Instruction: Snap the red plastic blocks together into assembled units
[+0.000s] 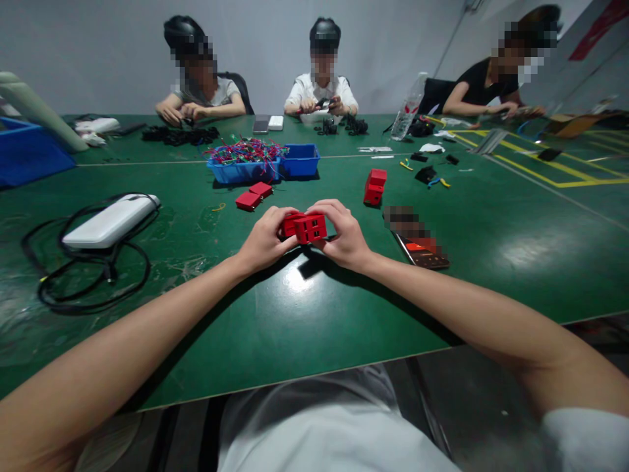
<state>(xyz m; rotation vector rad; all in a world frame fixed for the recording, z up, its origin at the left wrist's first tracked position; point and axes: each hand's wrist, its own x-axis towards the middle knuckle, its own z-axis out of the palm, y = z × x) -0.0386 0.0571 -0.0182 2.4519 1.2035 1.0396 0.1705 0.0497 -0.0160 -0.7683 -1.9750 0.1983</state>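
Note:
Just above the tabletop in front of me, both my hands meet at small red plastic housings. My left hand (268, 237) has its fingers closed round a red piece (289, 225), partly hidden by the fingers. From the other side, my right hand (348, 237) grips a red block with square holes (311, 229) between thumb and fingers. The two pieces touch or overlap; whether they are joined, I cannot tell. Beyond my left hand lie flat red pieces (254, 196). A stack of red blocks (375, 187) stands past my right hand.
A phone (422, 244) lies right of my hands. On the left is a white power bank (113, 221) with a looped black cable (142, 275). Farther back are a blue bin of coloured wires (240, 172), another blue bin (301, 161), pliers (439, 183) and a bottle (409, 110). Several people sit opposite.

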